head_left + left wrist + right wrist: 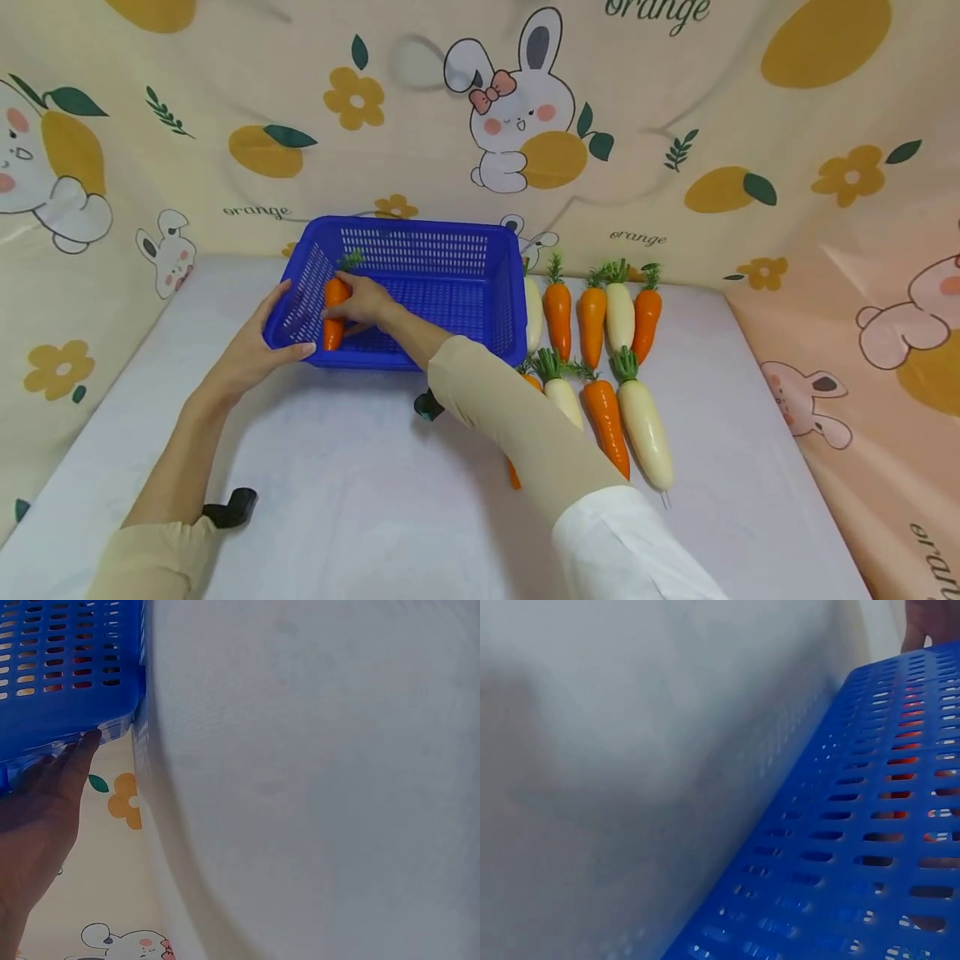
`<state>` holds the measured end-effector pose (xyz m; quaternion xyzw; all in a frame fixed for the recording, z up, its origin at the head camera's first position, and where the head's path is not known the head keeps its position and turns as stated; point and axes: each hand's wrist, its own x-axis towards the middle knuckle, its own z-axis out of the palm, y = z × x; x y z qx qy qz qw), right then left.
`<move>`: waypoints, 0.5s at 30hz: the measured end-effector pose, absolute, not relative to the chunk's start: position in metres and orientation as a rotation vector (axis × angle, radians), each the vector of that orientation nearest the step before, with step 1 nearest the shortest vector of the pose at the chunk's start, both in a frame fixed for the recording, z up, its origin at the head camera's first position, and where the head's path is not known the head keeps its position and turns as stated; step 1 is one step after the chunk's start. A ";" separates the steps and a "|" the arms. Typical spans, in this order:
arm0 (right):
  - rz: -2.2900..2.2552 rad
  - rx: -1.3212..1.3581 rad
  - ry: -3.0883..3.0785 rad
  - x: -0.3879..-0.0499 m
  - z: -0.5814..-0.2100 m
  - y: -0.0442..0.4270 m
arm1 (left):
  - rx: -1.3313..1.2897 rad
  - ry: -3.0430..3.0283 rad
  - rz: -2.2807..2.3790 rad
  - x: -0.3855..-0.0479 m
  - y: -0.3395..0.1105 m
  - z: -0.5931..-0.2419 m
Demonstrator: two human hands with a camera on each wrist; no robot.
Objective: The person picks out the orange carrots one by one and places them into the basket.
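Note:
A blue basket (pixel 420 360) stands on the table, and an orange carrot (pixel 333 335) with green leaves lies along its left side. Around this carrot's upper part, the right hand (pixel 360 302) curls its thumb and fingers inside the basket. The left hand (pixel 251 354) rests against the basket's front left corner, thumb at the front rim and fingers straight along the left side. In the left wrist view that hand (pixel 45 802) touches the basket's outer wall (pixel 60 712). The right wrist view shows the slotted wall (pixel 840 825) with orange behind it; the right hand's grip is hidden there.
Right of the basket lie two rows of carrots (pixel 606 421) and white radishes (pixel 647 433), the nearer row partly covered by the right sleeve (pixel 517 425). Black straps (pixel 234 508) hang at the wrists. A patterned cloth (pixel 420 125) stands behind the table (pixel 337 500).

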<state>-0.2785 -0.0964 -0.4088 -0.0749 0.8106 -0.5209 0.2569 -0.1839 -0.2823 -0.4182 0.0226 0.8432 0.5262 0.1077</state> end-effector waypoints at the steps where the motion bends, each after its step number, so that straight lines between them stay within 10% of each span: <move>1: -1.406 -0.208 2.201 -0.279 -0.409 -0.096 | 0.065 2.487 1.544 -0.184 -0.283 -0.419; 15: -1.467 -0.283 2.092 -0.286 -0.406 -0.081 | 0.106 2.479 1.542 -0.183 -0.285 -0.419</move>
